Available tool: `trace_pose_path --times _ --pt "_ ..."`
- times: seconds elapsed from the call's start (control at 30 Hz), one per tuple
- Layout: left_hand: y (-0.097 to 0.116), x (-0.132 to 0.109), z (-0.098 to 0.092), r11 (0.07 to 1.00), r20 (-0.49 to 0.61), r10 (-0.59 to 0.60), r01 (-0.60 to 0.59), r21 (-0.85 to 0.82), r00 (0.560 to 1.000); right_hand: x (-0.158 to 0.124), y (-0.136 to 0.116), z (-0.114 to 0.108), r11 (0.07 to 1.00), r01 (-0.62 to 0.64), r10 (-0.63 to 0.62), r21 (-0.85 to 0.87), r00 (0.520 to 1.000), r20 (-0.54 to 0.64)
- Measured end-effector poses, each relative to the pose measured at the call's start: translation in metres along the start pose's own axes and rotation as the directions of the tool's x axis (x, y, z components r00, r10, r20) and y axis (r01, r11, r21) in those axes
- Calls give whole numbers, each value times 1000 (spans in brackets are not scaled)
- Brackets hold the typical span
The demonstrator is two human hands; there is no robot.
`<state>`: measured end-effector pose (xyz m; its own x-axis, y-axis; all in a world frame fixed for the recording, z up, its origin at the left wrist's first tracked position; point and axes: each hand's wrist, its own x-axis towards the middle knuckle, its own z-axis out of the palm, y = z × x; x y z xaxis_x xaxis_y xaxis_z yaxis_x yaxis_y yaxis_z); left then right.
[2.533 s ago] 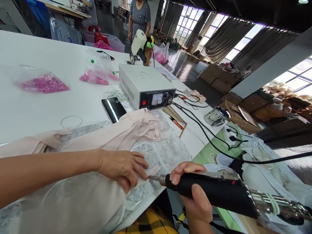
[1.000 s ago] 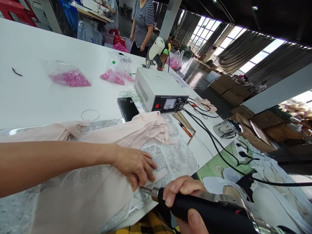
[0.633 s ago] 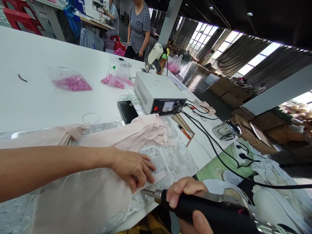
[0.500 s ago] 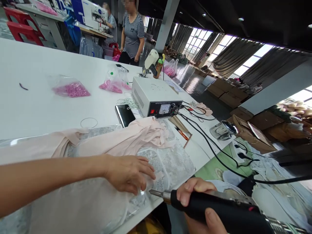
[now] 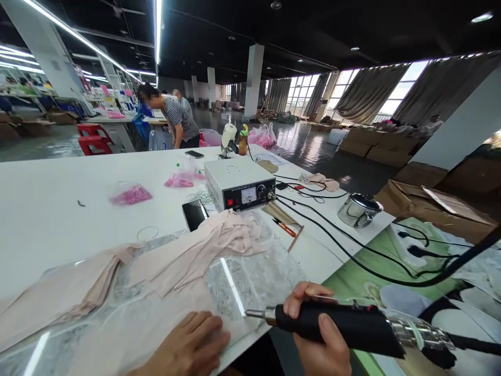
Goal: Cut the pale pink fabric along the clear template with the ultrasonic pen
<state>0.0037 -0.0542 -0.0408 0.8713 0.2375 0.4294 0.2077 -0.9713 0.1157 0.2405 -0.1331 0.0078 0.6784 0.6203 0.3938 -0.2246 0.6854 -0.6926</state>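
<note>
My right hand (image 5: 319, 334) is wrapped round a black corded handpiece (image 5: 332, 325) with a pointed metal tip. The tip points left, just over the front edge of the marbled clear mat (image 5: 270, 271). At the bottom middle, my left hand (image 5: 191, 342) lies palm down on a sheer beige fabric piece (image 5: 113, 339), its fingers stretched out and a little apart. Beyond it, folded beige fabric strips (image 5: 188, 253) are bunched across the mat. A second stack of beige strips (image 5: 66, 292) lies to the left.
A white control box (image 5: 238, 183) with a dial stands behind the fabric, beside a phone (image 5: 193, 215). Orange thread snips (image 5: 284, 227), a lidded glass mug (image 5: 359, 210) and black cables (image 5: 332, 227) are to the right. Pink-filled bags (image 5: 131, 194) lie left; a person (image 5: 178, 117) bends beyond.
My left hand has drawn back toward me and now lies flat on the fabric. The handpiece stays in my right hand. My view has tilted up and levelled; the person beyond has bent over.
</note>
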Motion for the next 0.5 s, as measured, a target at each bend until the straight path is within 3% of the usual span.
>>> trace_pose_path --times 0.07,0.13,0.23,0.33,0.5 --pt "2 -10 -11 1000 -20 -2 2 27 1000 1 5 2 999 2 -2 37 1000 -4" --pt "1 -22 -23 989 44 -108 103 111 993 3 14 6 998 9 -8 64 1000 -12" --pt "-5 -36 -35 948 44 -224 207 240 974 5 31 15 996 11 -10 91 1000 -10" --pt "-13 -40 -41 953 103 -129 94 287 986 6 46 22 996 -15 15 87 1000 7" --pt "-25 -25 -52 969 232 36 -91 230 972 5 54 23 997 -69 69 46 998 9"
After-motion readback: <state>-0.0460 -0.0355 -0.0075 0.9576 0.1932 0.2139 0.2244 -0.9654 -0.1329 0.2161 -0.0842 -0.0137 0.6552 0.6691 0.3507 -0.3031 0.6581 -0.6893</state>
